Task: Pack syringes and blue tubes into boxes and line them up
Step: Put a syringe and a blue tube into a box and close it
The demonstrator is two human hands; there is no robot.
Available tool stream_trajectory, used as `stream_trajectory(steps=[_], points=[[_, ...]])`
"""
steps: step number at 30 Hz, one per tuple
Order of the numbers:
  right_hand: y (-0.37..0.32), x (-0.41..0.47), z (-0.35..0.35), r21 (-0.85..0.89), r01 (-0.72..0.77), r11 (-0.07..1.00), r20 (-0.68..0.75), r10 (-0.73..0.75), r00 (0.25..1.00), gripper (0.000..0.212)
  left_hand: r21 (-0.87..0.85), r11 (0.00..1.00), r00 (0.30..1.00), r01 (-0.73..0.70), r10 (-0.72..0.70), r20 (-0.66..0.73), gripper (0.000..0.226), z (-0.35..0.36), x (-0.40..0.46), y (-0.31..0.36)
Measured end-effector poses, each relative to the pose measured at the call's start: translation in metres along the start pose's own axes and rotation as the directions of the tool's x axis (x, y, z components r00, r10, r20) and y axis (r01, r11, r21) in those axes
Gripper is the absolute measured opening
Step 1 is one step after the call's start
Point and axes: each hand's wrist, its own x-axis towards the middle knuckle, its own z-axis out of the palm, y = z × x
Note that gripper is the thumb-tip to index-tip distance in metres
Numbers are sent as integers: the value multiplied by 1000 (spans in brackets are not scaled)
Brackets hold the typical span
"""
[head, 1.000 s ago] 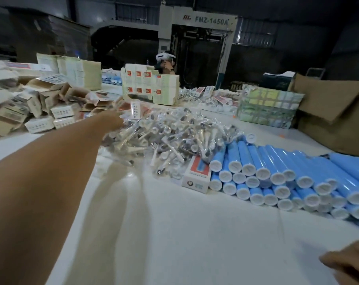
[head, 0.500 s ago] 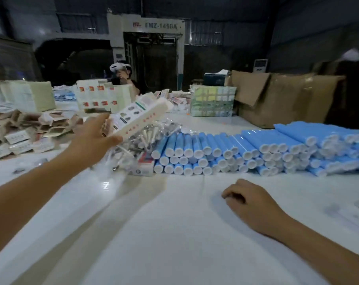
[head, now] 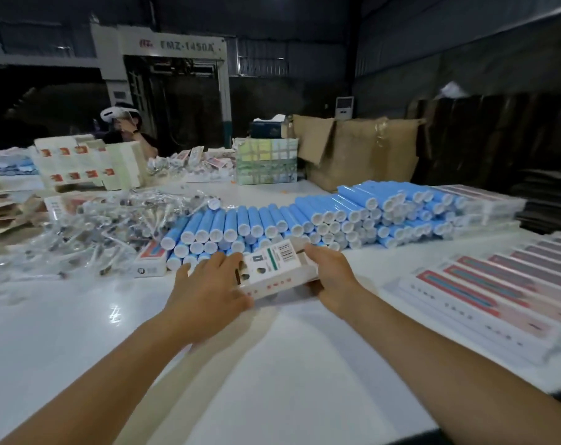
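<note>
Both hands hold one white carton box (head: 274,269) with a barcode and green print, just above the white table (head: 272,364). My left hand (head: 208,290) grips its left end, my right hand (head: 332,274) its right end. Right behind the box lies a long stack of blue tubes (head: 305,220) with white caps facing me. A heap of syringes in clear wrappers (head: 112,226) spreads to the left of the tubes. Filled boxes lie in a row (head: 497,293) at the right.
A small red and white box (head: 149,260) lies between syringes and tubes. Flat and folded cartons (head: 86,165) stand at the back left, brown cardboard (head: 359,149) at the back right. Another person (head: 125,126) with a headset sits behind the far table edge.
My left hand carried the box from the far left pile to the middle in front of me. My right hand came up from the table and took hold of the box's right end.
</note>
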Motion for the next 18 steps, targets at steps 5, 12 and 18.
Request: stream_trajectory(steps=[5,12,18], points=[[3,4,0,-96,49,994,10,-48,999,16,120,992,984,-40,61,-170,77,17,-3,11],[-3,-2,0,-323,145,935,-3,-154,988,21,192,979,977,-74,110,-183,72,15,-8,17],[-74,48,13,-832,367,417,84,-558,825,20,232,967,982,-103,136,-134,69,20,-6,17]])
